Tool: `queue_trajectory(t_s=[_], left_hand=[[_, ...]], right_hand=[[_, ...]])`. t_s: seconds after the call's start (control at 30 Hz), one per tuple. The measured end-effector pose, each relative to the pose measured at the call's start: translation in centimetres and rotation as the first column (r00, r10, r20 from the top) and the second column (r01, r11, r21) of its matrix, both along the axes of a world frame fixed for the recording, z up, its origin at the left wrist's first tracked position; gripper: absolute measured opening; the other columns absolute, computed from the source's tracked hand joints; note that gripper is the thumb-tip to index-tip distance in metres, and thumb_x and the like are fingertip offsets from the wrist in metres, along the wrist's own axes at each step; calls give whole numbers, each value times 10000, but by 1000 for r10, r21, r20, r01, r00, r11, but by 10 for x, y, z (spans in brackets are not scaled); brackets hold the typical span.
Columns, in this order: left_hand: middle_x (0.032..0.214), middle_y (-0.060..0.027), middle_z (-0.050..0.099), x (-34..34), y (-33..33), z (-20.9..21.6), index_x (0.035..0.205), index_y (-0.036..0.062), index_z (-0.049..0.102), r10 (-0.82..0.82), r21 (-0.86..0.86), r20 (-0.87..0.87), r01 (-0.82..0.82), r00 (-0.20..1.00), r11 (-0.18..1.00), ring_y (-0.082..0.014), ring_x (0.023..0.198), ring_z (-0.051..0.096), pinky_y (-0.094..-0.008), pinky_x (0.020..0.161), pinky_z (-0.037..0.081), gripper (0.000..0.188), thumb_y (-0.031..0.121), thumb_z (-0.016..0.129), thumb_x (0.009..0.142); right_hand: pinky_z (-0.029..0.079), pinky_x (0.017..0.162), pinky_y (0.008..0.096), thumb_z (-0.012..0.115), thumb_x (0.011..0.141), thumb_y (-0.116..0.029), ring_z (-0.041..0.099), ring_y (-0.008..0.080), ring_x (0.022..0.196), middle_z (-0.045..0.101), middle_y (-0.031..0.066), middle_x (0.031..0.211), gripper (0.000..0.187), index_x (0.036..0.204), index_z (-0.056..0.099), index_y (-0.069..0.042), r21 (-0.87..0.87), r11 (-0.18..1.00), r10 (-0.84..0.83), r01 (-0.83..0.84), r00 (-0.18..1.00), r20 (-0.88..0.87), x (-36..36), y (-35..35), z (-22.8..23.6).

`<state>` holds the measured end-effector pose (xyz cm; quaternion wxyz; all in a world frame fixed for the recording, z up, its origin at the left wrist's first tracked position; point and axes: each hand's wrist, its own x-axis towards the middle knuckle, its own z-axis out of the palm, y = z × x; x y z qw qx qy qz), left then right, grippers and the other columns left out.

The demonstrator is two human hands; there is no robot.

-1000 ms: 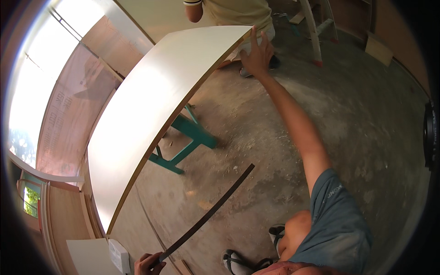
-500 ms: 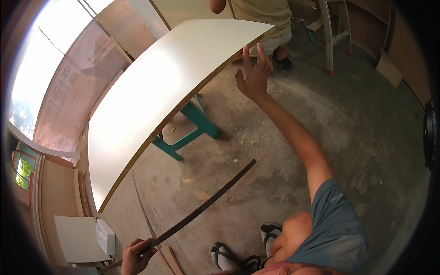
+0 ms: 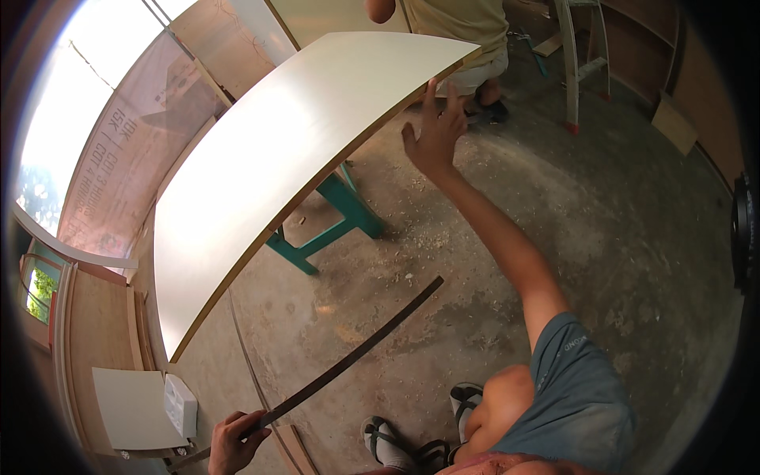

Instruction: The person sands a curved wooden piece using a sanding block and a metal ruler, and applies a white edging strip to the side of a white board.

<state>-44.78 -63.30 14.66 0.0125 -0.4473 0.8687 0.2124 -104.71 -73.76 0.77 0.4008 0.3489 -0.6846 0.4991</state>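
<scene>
A long, thin dark brown strip (image 3: 356, 352), apparently edge banding, slants across the lower middle of the view. My left hand (image 3: 236, 443) is closed around it near its lower end, thumb and fingers pinching it. A large white panel (image 3: 277, 142) with a raw brown edge lies flat at the left and centre. At the far right part of that edge is my right hand (image 3: 437, 138), fingers spread and holding nothing. Its index fingertip meets the panel's edge; whether it presses there I cannot tell.
Under the panel stands a green support (image 3: 348, 207). Another person (image 3: 463, 24) is beyond the panel's far end. A stepladder (image 3: 571, 67) stands at the far right. A white box-like piece (image 3: 180, 405) sits at lower left. Wood bits litter the concrete floor (image 3: 491, 261).
My right hand has shifted slightly left and nearer, its fingertips still at the panel edge. My left hand and the dark strip have hardly moved.
</scene>
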Motion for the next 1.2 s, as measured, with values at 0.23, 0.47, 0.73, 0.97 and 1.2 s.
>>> queue_trajectory(t_s=[0.23,0.47,0.73,0.97,1.2], left_hand=[[840,-130,692,0,-1,0,1152,18,756,-7,14,7,7,1000,1000,-230,748,726,-325,697,569,360,83,837,807],[883,-128,715,-7,-4,6,1153,38,759,-34,25,10,34,999,999,-248,754,749,-324,682,587,336,118,833,835],[882,-118,706,-8,-2,7,1157,54,759,-71,12,2,71,997,997,-257,735,735,-334,673,568,329,131,822,844],[839,-108,670,-9,-8,1,1163,81,764,-111,-10,-30,111,993,994,-276,692,669,-366,638,521,325,167,815,854],[831,-115,676,-18,-15,1,1180,82,758,-190,-14,-2,190,982,982,-277,717,676,-375,655,532,334,190,805,868]], right_hand=[[207,1129,616,702,865,-282,186,445,1469,171,257,1599,844,1614,335,-153,110,988,151,-111,862,-483,46,1,-21],[224,1125,643,628,927,-283,273,420,1443,232,229,1571,694,1580,395,-264,73,996,57,-42,974,-218,59,-8,1],[173,1146,632,579,971,-371,255,428,1456,232,245,1591,644,1578,421,-226,-22,982,176,-188,949,-261,89,-16,-6],[172,1144,623,616,925,-328,209,411,1481,240,242,1574,711,1592,396,-214,241,964,214,-110,861,-462,138,-6,-17],[122,1193,565,607,918,-285,202,334,1508,294,164,1576,645,1547,475,-330,246,950,256,-194,932,-257,149,-5,-1]])
